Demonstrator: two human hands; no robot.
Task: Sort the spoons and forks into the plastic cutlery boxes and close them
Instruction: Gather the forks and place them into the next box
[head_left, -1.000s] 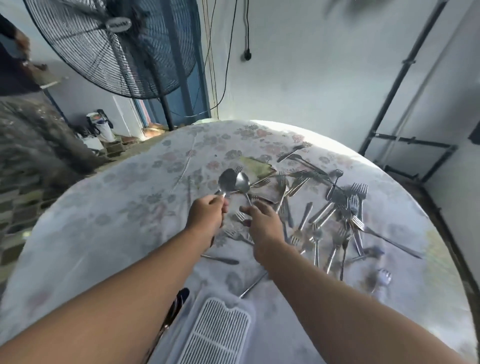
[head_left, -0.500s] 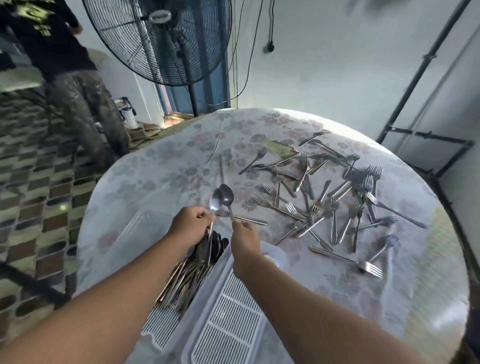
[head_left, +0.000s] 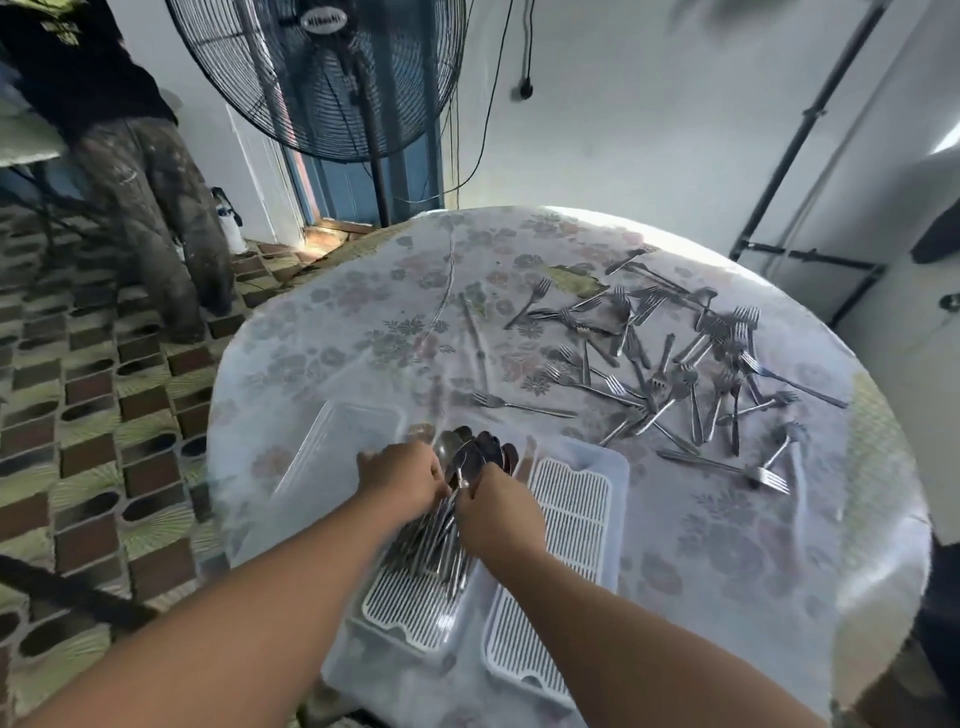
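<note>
Round table (head_left: 363, 332) under a floral plastic cloth, set on a patterned tile floor against a white wall; standing fan (head_left: 332, 73) beyond the table's far edge; a second person (head_left: 119, 156) at the table's far left, on the tiles.

Left cutlery box (head_left: 410, 613) at the table's near edge, white slatted insert inside, holding a bundle of spoons (head_left: 467, 457), bowls toward the far end, handles toward the wearer; right cutlery box (head_left: 571, 519) just beside it, holding only its slatted insert; clear lid (head_left: 332, 457) lying flat on the table left of the boxes; forks (head_left: 675, 374) scattered across the table's right half, all outside both boxes.

Left hand (head_left: 402, 480) curled over the spoon bundle at the necks, apparently clamped on it; right hand (head_left: 498, 506) fingers bent down against the same bundle from the other side, true pinch or mere press not discernible.

Step judged in hand: seating spoons in the left box. Advisable: lower the bundle flat onto the slats, bowls nested one way, handles parallel and inside the walls, nothing riding above the rim, so the lid can shut later; release only once settled.

Writing: a white badge at the fan's hub, lettering blurred, possibly "Mitsumi", not certain; none elsewhere legible.
</note>
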